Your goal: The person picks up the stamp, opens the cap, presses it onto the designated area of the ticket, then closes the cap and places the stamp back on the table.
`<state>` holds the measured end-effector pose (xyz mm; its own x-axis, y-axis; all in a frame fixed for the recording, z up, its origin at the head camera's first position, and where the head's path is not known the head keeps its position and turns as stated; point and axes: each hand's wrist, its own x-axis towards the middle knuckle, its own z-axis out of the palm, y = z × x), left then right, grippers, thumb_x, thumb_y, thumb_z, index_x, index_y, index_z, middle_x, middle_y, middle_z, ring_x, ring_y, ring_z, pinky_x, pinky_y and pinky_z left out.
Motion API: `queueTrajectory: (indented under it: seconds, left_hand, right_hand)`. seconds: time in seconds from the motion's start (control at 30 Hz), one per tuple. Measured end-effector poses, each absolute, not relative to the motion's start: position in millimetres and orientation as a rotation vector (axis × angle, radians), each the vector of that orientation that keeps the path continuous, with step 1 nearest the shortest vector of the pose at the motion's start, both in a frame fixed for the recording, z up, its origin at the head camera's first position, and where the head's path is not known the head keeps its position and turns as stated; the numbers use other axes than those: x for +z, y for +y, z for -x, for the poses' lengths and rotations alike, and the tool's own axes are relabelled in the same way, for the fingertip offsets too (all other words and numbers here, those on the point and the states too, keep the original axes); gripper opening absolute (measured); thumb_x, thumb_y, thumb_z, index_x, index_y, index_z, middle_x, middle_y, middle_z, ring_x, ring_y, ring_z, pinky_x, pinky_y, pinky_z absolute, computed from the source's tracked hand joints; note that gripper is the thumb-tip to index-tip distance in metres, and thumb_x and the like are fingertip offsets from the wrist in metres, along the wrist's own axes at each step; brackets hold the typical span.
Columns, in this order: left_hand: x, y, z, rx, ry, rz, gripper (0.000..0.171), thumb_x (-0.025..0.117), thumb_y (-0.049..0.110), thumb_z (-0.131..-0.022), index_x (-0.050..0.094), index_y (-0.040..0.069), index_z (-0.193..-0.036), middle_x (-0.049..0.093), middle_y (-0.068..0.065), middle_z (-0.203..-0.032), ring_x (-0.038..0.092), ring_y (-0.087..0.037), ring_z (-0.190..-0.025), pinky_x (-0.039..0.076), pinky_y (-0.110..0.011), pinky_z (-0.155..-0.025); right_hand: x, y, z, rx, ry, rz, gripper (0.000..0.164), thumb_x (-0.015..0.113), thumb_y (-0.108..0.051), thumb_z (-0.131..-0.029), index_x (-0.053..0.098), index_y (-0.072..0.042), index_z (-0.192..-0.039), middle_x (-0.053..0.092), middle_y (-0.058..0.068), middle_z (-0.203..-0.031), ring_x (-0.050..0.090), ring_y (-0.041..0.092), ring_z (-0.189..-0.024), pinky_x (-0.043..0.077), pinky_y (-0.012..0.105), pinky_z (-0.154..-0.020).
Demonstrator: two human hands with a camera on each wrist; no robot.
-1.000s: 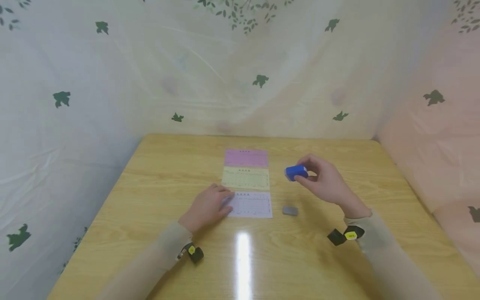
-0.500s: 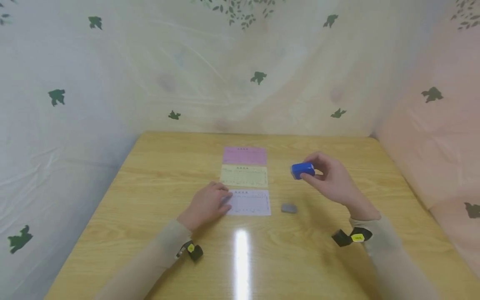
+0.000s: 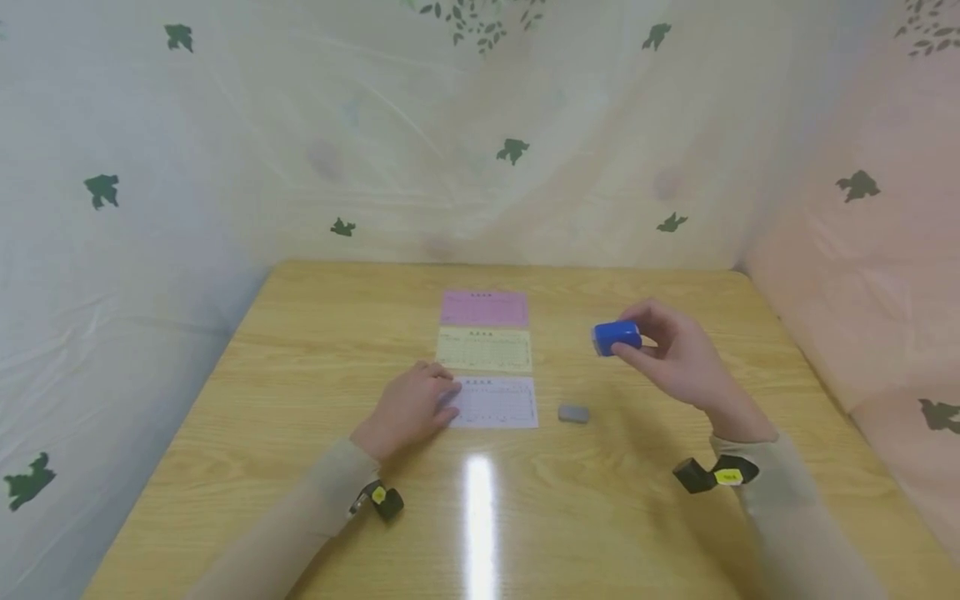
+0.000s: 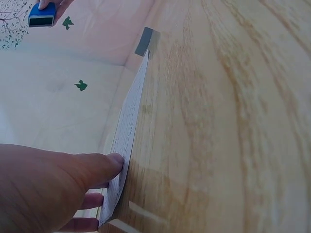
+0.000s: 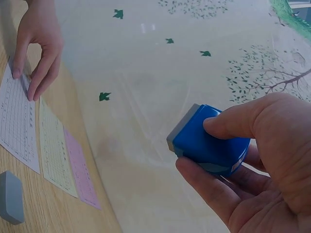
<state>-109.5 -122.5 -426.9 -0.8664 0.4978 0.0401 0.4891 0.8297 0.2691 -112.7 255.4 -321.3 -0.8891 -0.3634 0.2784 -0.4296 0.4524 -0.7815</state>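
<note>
My right hand (image 3: 678,358) holds a blue stamp (image 3: 617,337) above the table, to the right of the paper forms. In the right wrist view, thumb and fingers grip the stamp's blue body (image 5: 214,141), and its grey base points away from the palm. The dark underside of the stamp (image 4: 41,21) shows in the left wrist view. My left hand (image 3: 408,408) rests on the left edge of a white form (image 3: 495,404), thumb and fingertips touching the paper. Behind it lie a yellow form (image 3: 486,350) and a pink form (image 3: 486,309), in one column.
A small grey block (image 3: 573,414), like a stamp cap, lies just right of the white form. The wooden table (image 3: 300,333) meets hung cloth with green bird shapes at its back and sides. Light reflects off the tabletop near the front.
My right hand has drifted right with the stamp, away from the forms. The left hand stays on the white form. The whole head view has shifted slightly.
</note>
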Motion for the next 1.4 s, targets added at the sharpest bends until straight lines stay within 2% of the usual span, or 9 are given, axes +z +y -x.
queueTrajectory:
  seconds: [0.17, 0.43, 0.63, 1.4]
  left_hand:
    - [-425, -122, 109, 0.412, 2.970, -0.784, 0.044, 0.078, 0.034, -0.096, 0.073, 0.008, -0.132, 0.070, -0.015, -0.140, 0.062, -0.036, -0.135, 0.047, -0.055, -0.122]
    - [-426, -122, 109, 0.403, 2.975, -0.773, 0.043, 0.078, 0.035, -0.096, 0.074, 0.010, -0.131, 0.070, -0.013, -0.139, 0.063, -0.036, -0.133, 0.054, -0.053, -0.114]
    - [-428, -122, 110, 0.395, 2.973, -0.771, 0.043, 0.079, 0.035, -0.096, 0.074, 0.010, -0.131, 0.070, -0.013, -0.138, 0.063, -0.035, -0.131, 0.056, -0.052, -0.112]
    - [-421, -119, 107, 0.425, 2.960, -0.724, 0.042, 0.079, 0.033, -0.096, 0.074, 0.010, -0.131, 0.070, -0.013, -0.139, 0.062, -0.037, -0.133, 0.054, -0.054, -0.115]
  right_hand:
    - [-321, 254, 112, 1.449, -2.608, -0.748, 0.023, 0.070, 0.004, -0.098, 0.061, 0.001, -0.120, 0.065, 0.001, -0.117, 0.069, -0.002, -0.109, 0.063, 0.016, -0.087]
    - [-324, 246, 114, 1.480, -2.636, -0.843, 0.024, 0.073, 0.003, -0.097, 0.064, -0.001, -0.118, 0.069, 0.013, -0.115, 0.073, 0.006, -0.103, 0.065, 0.020, -0.084]
    - [-326, 240, 116, 1.468, -2.690, -0.879, 0.025, 0.076, 0.004, -0.094, 0.067, -0.002, -0.117, 0.072, 0.014, -0.112, 0.074, 0.008, -0.097, 0.067, 0.024, -0.079]
    - [-339, 217, 121, 1.445, -2.826, -0.952, 0.024, 0.079, -0.006, -0.095, 0.071, -0.008, -0.117, 0.077, 0.007, -0.113, 0.074, 0.014, -0.099, 0.067, 0.026, -0.085]
